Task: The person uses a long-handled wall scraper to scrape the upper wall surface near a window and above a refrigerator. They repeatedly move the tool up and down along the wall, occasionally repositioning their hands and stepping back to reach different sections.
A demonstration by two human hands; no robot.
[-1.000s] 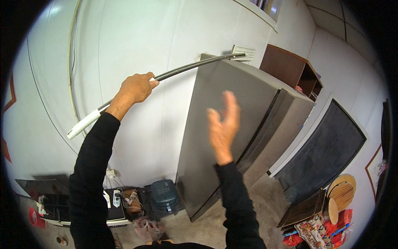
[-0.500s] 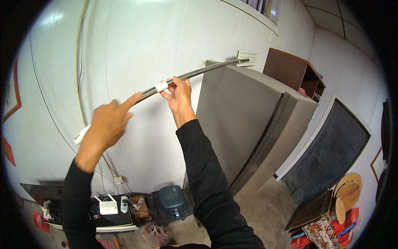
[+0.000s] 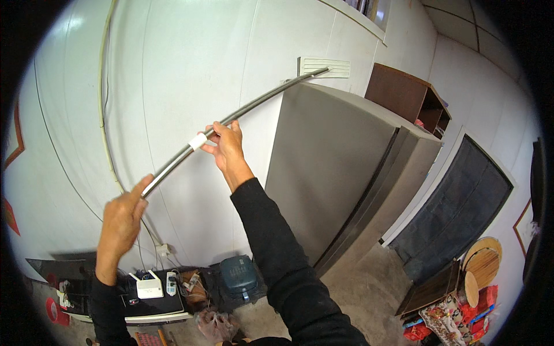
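Observation:
A long silver metal pole [image 3: 265, 99] slants across the view from lower left to upper right, with a white collar [image 3: 197, 141] around its middle. My right hand [image 3: 225, 147] is closed on the pole just above this collar, thumb and fingers pinching it. At the lower end, my left hand [image 3: 119, 228] wraps around the pole with its index finger stretched along it, somewhat blurred. The hand hides the pole's lower tip. The upper tip appears in front of or close to a white wall vent [image 3: 340, 68]; I cannot tell whether they touch.
A tall grey refrigerator [image 3: 334, 167] stands right of my right arm, with a brown wooden cabinet [image 3: 398, 92] behind it. Below sit a white router [image 3: 150, 287] and a blue-green case [image 3: 238, 274]. Round wooden boards [image 3: 483, 268] lean at the lower right, near a dark doorway [image 3: 453, 205].
Both hands and the pole have moved down and to the left, and the pole slants more steeply. The white handle end seen below my left hand is now hidden.

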